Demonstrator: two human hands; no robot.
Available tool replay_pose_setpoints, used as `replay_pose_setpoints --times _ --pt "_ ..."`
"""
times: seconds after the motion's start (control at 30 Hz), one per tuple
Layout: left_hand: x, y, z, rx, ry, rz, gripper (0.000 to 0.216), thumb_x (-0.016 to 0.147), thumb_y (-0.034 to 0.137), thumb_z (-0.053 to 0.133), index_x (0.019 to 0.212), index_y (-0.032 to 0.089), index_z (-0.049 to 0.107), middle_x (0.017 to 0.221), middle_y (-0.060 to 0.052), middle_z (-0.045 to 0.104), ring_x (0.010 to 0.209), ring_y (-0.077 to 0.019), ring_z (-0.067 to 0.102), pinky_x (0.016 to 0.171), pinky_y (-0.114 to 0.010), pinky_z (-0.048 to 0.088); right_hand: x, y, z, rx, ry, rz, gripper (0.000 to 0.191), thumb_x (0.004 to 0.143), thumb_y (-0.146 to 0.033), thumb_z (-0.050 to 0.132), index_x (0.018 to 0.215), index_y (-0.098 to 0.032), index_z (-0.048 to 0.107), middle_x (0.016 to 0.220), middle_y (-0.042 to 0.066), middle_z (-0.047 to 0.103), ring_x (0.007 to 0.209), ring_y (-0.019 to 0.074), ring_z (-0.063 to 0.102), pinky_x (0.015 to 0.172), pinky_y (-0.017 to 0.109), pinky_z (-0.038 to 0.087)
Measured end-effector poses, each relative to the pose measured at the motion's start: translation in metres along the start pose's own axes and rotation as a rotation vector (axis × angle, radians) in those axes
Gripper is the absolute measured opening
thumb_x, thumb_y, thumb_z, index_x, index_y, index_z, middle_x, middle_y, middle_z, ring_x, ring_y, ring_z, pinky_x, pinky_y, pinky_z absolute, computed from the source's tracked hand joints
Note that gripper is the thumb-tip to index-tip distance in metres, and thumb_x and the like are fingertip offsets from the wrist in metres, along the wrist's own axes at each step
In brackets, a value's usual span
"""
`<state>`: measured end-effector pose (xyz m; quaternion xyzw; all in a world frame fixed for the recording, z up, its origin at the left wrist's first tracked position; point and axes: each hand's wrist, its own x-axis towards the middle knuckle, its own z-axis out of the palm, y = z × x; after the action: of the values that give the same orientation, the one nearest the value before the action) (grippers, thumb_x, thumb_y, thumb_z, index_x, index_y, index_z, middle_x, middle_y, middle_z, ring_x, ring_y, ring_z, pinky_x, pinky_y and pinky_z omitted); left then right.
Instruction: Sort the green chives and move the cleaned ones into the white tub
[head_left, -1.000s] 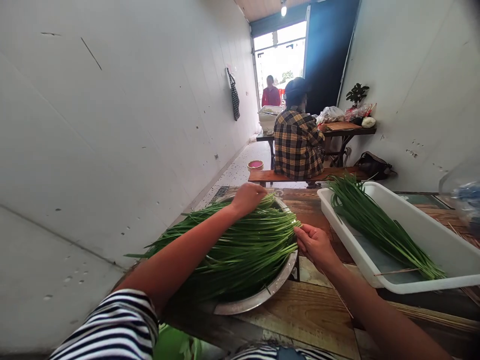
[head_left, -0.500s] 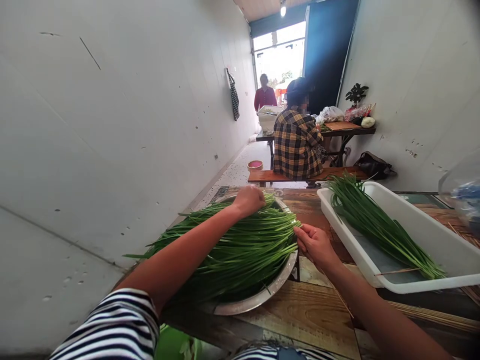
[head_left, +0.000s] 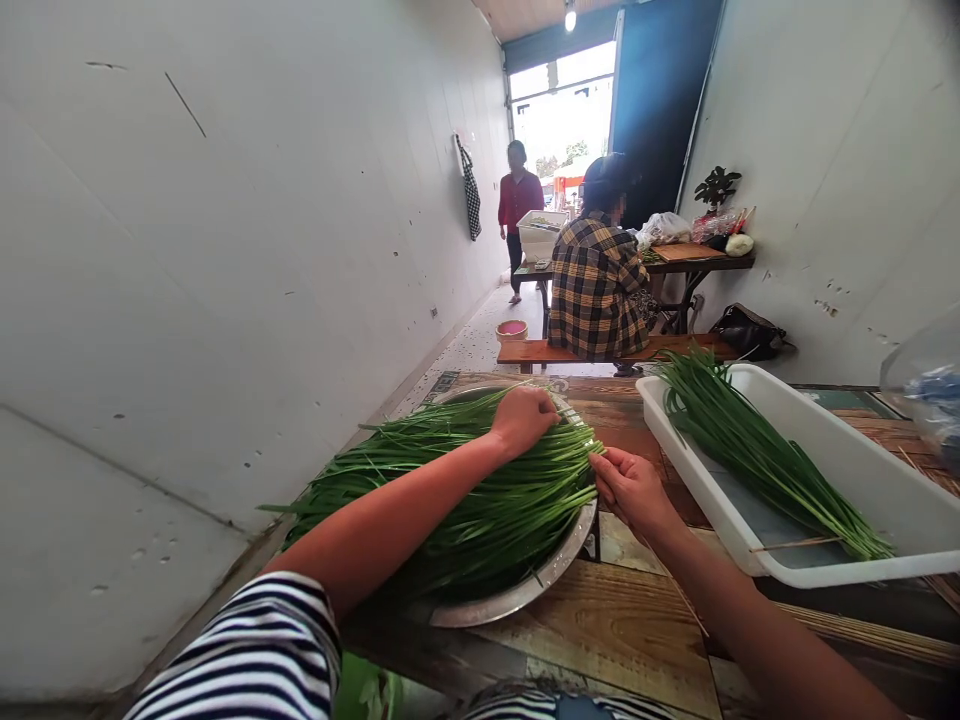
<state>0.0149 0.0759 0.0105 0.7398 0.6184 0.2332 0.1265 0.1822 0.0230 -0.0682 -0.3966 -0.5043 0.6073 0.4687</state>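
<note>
Long green garlic chives (head_left: pixel 480 490) lie heaped in a round metal basin (head_left: pixel 517 608), their pale stem ends pointing right. My left hand (head_left: pixel 525 420) reaches across the heap, closed, with its fingertips pinching at the stem ends near the far rim. At the basin's right edge, my right hand (head_left: pixel 630 485) pinches the ends of some chives between thumb and fingers. To the right, a white plastic tray (head_left: pixel 694 490) holds a bundle of chives (head_left: pixel 780 470), with a thin straw-like strip (head_left: pixel 799 543) across its stem end.
The basin and tray stand on a wood-patterned table (head_left: pixel 622 610). Below the table is a green container (head_left: pixel 367 685). A white wall (head_left: pixel 187 300) runs close on the left. Ahead, a person in plaid (head_left: pixel 596 285) sits on a bench (head_left: pixel 525 351); another in red (head_left: pixel 519 200) stands beyond.
My left hand has shifted right and slightly nearer along the stem ends. My right hand stays almost in place. The person in red has moved left.
</note>
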Motion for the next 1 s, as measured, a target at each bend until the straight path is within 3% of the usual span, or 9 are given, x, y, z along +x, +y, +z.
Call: replay_pose_setpoints --times 0.53,1.0 --pt "-0.003 -0.005 0.0 -0.143 -0.019 -0.02 0.017 0.067 0.029 0.064 0.076 0.017 0.074 0.067 0.001 0.069 0.062 -0.011 0.057 0.06 -0.021 0.041 0.0 0.0 0.0 -0.006 0.002 -0.013 0.036 0.075 -0.049 0.06 0.062 -0.018 0.048 0.037 -0.01 0.037 0.026 0.0021 0.022 0.027 0.017 0.011" --pt "-0.012 -0.007 0.01 -0.129 0.087 0.067 0.012 0.071 0.025 0.062 0.073 0.02 0.073 0.075 0.001 0.072 0.07 -0.0126 0.061 0.072 -0.024 0.044 -0.004 -0.004 0.003 -0.029 0.014 -0.028 0.038 0.074 -0.052 0.06 0.062 -0.019 0.047 0.037 -0.009 0.036 0.028 0.0027 0.02 0.028 0.019 0.011"
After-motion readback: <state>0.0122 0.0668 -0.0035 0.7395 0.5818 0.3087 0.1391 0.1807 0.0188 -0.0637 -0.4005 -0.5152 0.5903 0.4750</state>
